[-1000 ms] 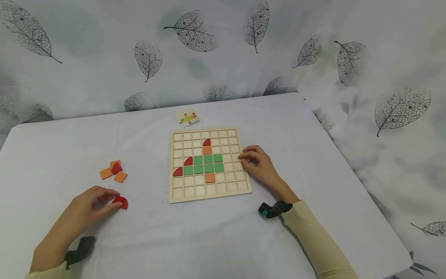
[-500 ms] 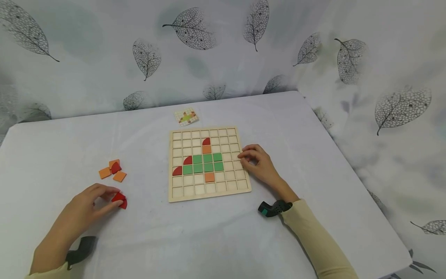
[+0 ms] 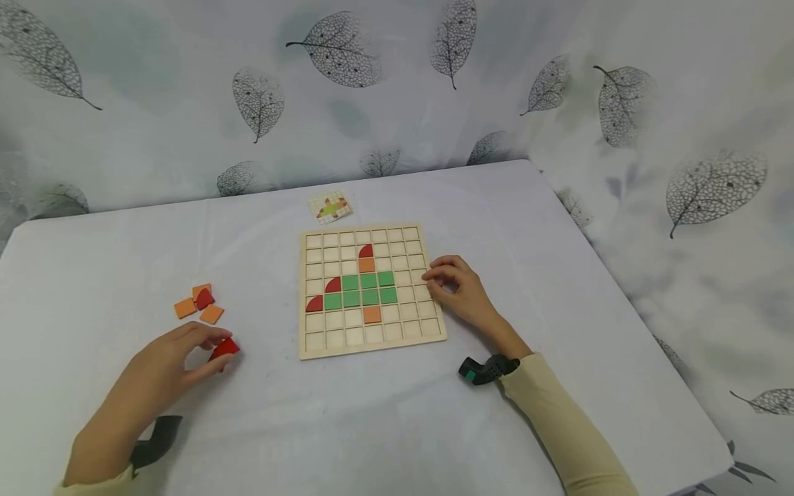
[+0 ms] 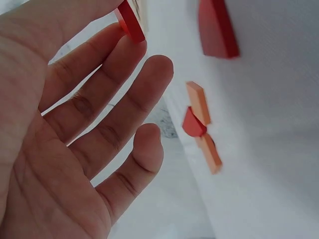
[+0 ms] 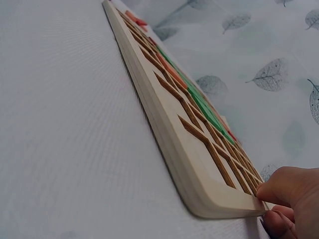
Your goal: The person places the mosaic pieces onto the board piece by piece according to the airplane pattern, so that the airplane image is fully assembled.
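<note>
My left hand [image 3: 163, 372] is at the table's left side, pinching a red quarter-circle tile [image 3: 226, 347] between thumb and fingertips. In the left wrist view the tile [image 4: 130, 22] shows edge-on, and another red tile [image 4: 217, 31] lies on the cloth, mostly hidden by the hand in the head view. My right hand [image 3: 462, 293] pinches the right edge of a wooden grid board [image 3: 302, 331], thumb on the rim and fingers lower down. Several green squares [image 3: 351, 298], two orange squares [image 3: 372, 314] and three red quarter-circles [image 3: 333, 284] sit in its cells.
Beyond the left hand lie three orange squares [image 3: 212, 315] with a red quarter-circle [image 3: 203, 298] against them. A small pattern card [image 3: 331, 207] is behind the board. White cloth [image 3: 347, 427] covers the table; a leaf-print curtain [image 3: 409, 124] hangs behind it.
My left hand has shifted slightly right, bringing the pinched red quarter-circle tile with it, off the other red tile. The right hand stays at the board's edge.
</note>
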The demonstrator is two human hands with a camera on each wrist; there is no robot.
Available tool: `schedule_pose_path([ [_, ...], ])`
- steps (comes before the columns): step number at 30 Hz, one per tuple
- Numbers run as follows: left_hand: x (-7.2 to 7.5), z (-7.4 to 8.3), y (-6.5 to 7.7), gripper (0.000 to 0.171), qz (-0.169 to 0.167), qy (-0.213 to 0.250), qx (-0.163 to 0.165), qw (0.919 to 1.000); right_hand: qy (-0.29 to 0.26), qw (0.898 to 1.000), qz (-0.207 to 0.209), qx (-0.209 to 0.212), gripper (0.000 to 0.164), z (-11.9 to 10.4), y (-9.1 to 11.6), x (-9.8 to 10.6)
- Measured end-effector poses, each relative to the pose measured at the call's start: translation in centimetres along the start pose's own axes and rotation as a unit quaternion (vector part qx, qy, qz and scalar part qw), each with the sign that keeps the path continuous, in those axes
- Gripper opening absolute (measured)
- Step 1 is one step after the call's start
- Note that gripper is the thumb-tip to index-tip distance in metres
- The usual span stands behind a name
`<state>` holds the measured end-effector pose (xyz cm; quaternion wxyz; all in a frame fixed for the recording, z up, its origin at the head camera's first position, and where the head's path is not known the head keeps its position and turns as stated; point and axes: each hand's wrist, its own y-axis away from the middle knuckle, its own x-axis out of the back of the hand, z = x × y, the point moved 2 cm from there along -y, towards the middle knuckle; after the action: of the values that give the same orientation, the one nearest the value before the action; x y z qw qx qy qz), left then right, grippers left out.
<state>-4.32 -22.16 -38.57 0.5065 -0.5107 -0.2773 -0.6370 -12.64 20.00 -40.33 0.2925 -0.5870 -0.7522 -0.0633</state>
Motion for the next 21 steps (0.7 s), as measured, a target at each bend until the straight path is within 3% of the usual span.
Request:
schedule_pose_path([
  [5, 0.2, 1.2, -0.5, 0.042, 0.007, -0.003, -0.035, 0.9994, -0.004, 1.000, 0.000, 0.000, 0.014, -0.1, -0.1, 0.0],
  [12, 0.5, 2.4, -1.1, 0.042, 0.031, 0.027, -0.092, 0.9949, -0.004, 1.000, 0.000, -0.004, 0.014, -0.1, 0.0, 0.1],
  [14, 0.6, 2.5, -1.4, 0.036, 0.041, 0.028, -0.110, 0.9927, -0.004, 1.000, 0.000, -0.003, 0.014, -0.1, 0.0, 0.0],
  [21, 0.2, 3.4, -2.2, 0.036, 0.054, 0.023, -0.134, 0.9892, -0.006, 1.000, -0.002, 0.001, 0.014, -0.2, 0.0, 0.0],
])
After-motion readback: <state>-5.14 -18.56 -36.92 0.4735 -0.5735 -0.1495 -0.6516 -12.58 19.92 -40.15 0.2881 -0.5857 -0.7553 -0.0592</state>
